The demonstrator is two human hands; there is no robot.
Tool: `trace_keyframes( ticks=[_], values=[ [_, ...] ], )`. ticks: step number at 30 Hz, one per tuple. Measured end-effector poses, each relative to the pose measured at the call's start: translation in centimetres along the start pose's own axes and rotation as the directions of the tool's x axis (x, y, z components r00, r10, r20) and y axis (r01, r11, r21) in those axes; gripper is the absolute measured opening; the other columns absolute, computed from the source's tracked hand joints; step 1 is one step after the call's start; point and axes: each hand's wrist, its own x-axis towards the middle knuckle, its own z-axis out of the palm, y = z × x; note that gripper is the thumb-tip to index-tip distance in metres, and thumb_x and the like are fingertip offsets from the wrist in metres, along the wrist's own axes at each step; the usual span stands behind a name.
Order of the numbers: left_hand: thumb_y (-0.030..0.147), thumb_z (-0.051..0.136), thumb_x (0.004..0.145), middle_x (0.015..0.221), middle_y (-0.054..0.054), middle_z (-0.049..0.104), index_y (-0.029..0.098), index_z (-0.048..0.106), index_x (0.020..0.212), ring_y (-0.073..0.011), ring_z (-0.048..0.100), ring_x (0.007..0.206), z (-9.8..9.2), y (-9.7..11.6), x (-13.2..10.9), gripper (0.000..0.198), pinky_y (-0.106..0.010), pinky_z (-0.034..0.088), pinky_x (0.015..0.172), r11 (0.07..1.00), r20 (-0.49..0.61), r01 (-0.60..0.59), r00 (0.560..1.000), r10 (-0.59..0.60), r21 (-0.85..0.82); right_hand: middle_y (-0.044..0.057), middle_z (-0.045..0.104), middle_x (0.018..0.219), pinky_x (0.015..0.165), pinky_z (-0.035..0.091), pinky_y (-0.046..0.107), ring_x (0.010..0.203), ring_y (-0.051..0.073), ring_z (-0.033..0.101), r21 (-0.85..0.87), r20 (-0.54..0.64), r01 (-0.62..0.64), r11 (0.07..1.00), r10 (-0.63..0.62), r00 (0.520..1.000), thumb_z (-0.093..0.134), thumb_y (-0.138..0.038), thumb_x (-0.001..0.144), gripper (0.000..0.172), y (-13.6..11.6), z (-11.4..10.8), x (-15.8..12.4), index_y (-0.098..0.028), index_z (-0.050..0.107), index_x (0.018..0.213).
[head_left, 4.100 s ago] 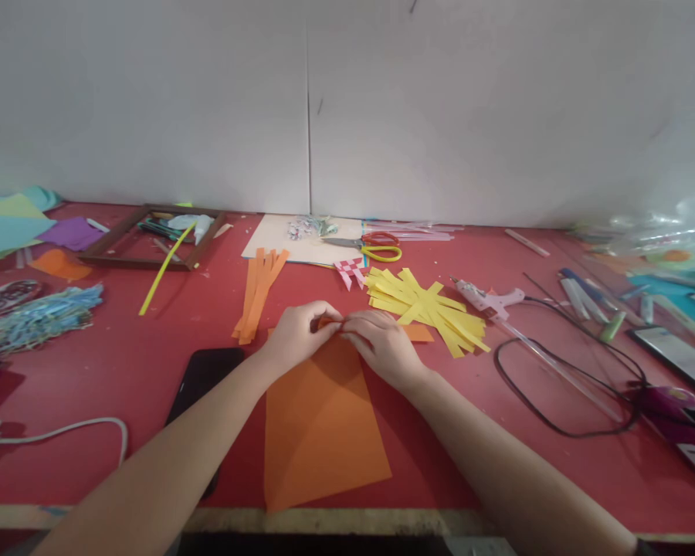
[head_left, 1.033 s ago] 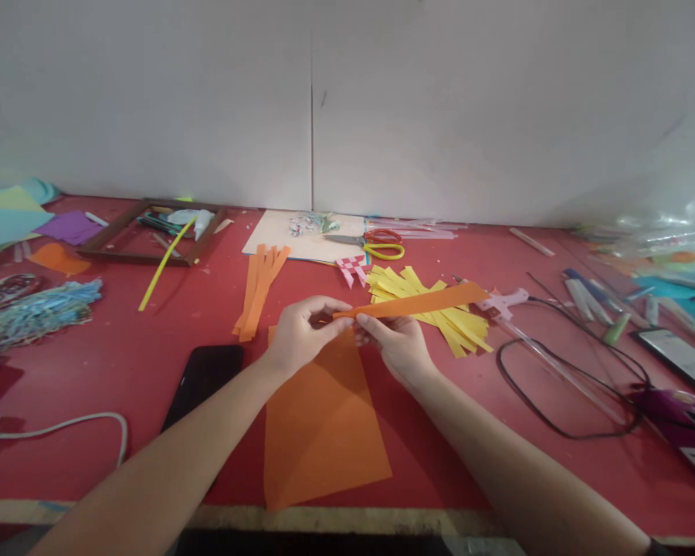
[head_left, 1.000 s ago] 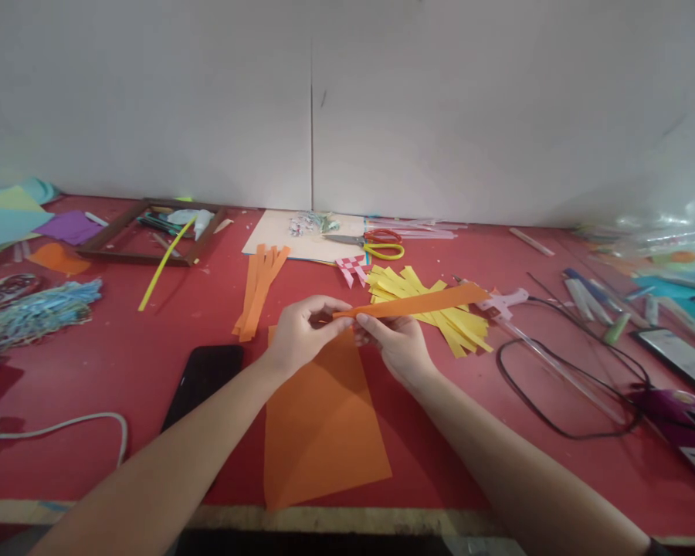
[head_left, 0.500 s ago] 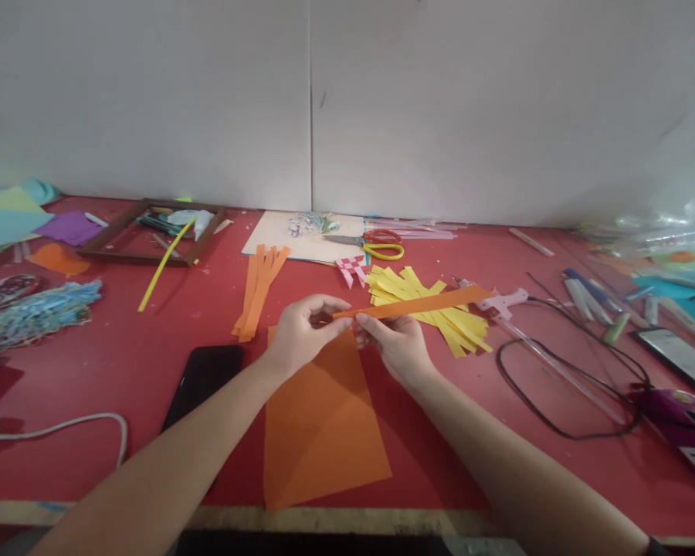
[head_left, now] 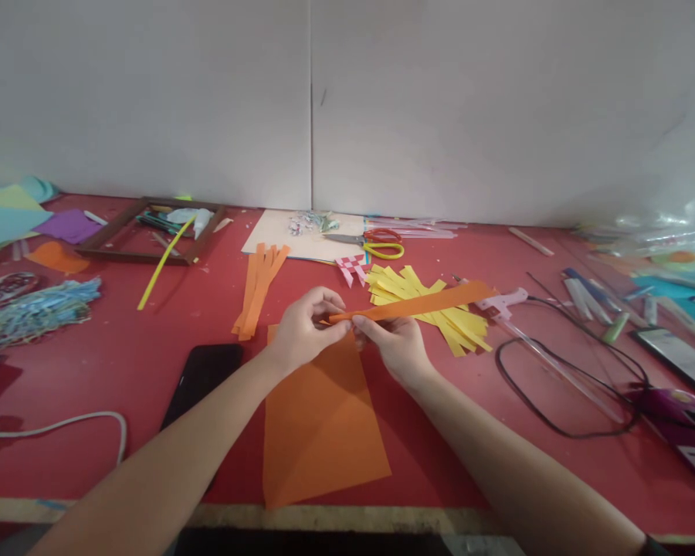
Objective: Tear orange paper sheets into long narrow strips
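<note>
An orange paper strip (head_left: 428, 301) is held between both hands, stretching up to the right over a pile of yellow strips (head_left: 460, 328). My left hand (head_left: 306, 328) pinches its left end. Close beside it, my right hand (head_left: 397, 344) grips the strip between thumb and fingers; some of those fingertips are hidden. Below the hands an orange sheet (head_left: 324, 432) lies on the red table (head_left: 440, 455). More orange strips (head_left: 258, 289) lie beyond my left hand. A pink and white woven paper piece (head_left: 352, 269) sits behind the hands.
Scissors (head_left: 382, 243) lie at the back on cream card (head_left: 266, 235). A black phone (head_left: 200, 378) is beside my left forearm. On the right are a pink glue gun (head_left: 503, 303), its looped cable and a purple power strip (head_left: 677, 428). A wooden frame (head_left: 110, 230) stands back left.
The fingers of my left hand have shifted slightly up, and the strip's left end looks bent or folded more between the hands. The objects on the table have stayed put.
</note>
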Motion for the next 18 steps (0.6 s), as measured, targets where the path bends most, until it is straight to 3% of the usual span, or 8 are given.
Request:
trace_keyframes(
  ticks=[5,9,12,16,18],
  values=[
    [0.029,0.077,0.072,0.073,0.003,0.066,0.023,0.038,0.084,-0.0114,0.063,0.067,-0.1,0.2,0.3,0.041,-0.026,0.048,0.067,0.997,-0.098,0.046,0.994,-0.052,-0.064,0.001,0.066,0.057,0.052,0.053,0.029,0.048,0.012,0.057,0.075,-0.071,-0.009,0.997,0.014,0.997,0.084,-0.041,0.069,0.028,0.0,0.0,0.2,-0.018,0.071,0.064],
    [0.032,0.075,0.076,0.083,-0.002,0.070,0.023,0.039,0.087,-0.0149,0.067,0.079,-1.0,-0.4,0.7,0.039,-0.032,0.051,0.079,0.997,-0.190,0.046,0.980,-0.057,-0.062,0.001,0.065,0.057,0.051,0.053,0.028,0.047,0.012,0.056,0.145,-0.133,-0.021,0.989,0.040,0.990,0.086,-0.041,0.068,0.028,-0.1,-0.7,0.7,-0.018,0.071,0.064],
    [0.034,0.072,0.081,0.092,-0.005,0.068,0.021,0.046,0.089,-0.0168,0.067,0.090,-1.4,-0.7,0.7,0.031,-0.032,0.052,0.083,0.999,-0.234,-0.038,0.972,0.033,-0.017,0.000,0.064,0.055,0.051,0.052,0.028,0.046,0.011,0.056,0.133,-0.156,-0.020,0.991,0.041,0.987,0.085,-0.041,0.068,0.029,-0.2,-1.0,0.9,-0.017,0.070,0.062],
    [0.037,0.076,0.078,0.109,-0.009,0.068,0.020,0.060,0.108,-0.0194,0.066,0.101,-1.0,-0.2,0.4,0.038,-0.033,0.053,0.087,0.994,-0.101,-0.110,0.989,0.112,0.026,0.001,0.065,0.053,0.051,0.052,0.029,0.046,0.012,0.057,0.057,-0.063,-0.007,0.998,0.010,0.998,0.084,-0.041,0.070,0.027,-0.1,-0.5,0.6,-0.017,0.072,0.064],
    [0.036,0.077,0.076,0.100,-0.008,0.072,0.019,0.066,0.102,-0.0197,0.068,0.093,-0.6,0.1,0.2,0.033,-0.034,0.053,0.084,0.996,-0.009,-0.069,0.998,0.069,0.062,0.001,0.066,0.053,0.051,0.051,0.029,0.046,0.013,0.057,0.039,0.010,0.004,0.999,-0.005,1.000,0.083,-0.041,0.070,0.025,-0.1,-0.3,0.3,-0.018,0.074,0.068]
  ],
)
